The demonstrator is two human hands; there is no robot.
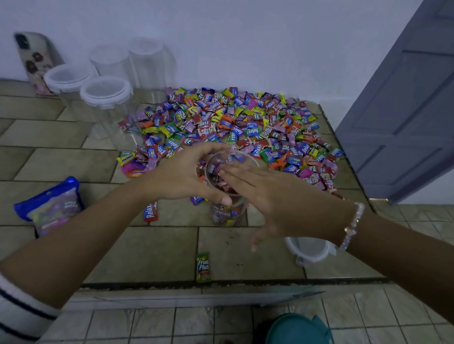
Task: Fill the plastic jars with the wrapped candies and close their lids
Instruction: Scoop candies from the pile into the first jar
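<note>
On the tiled tabletop, just before the heap of wrapped candies, stands the open jar, seemingly full. The left hand curls its grip round the rim. The right hand lies flat across the mouth, holding nothing. Press evenly, jar steadied, so the lid nearby seats.

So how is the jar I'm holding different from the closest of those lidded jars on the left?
The held jar has no lid on; the lidded jar is closed. The held jar has wrapped candies inside; the lidded jar looks empty. Your left hand grips the held jar; the lidded jar stands free. Both are clear plastic, upright.
</note>
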